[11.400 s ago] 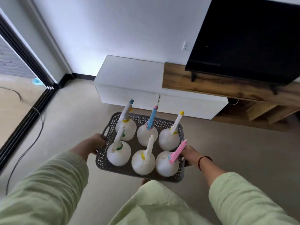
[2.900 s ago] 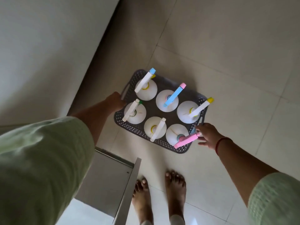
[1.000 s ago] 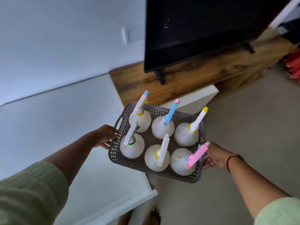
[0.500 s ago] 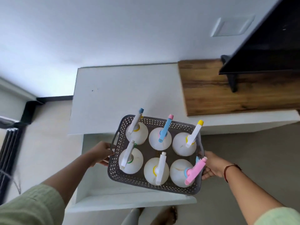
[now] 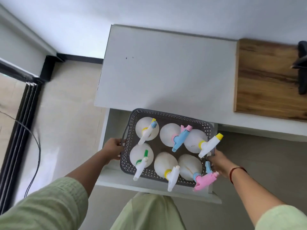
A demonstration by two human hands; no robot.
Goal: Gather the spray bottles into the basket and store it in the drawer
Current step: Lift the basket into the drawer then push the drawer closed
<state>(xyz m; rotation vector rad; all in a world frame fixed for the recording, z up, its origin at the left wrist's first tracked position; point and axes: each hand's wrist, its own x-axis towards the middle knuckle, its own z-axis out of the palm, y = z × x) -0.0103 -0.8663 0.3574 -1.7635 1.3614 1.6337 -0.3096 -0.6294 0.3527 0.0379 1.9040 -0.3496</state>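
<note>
A grey perforated basket holds several white spray bottles with coloured nozzles, standing in two rows. My left hand grips the basket's left handle. On the right side, my right hand holds the basket's right edge, partly hidden behind a yellow-tipped nozzle and a pink nozzle. The basket is over the open white drawer, between its side walls; whether it rests on the drawer floor I cannot tell.
The white cabinet top lies just behind the drawer. A wooden shelf with a black TV foot is at the right. Beige floor, a black cable and a sliding door frame are at the left.
The basket has moved down from in front of the cabinet top into the open drawer. Both hands keep their grip on its sides.
</note>
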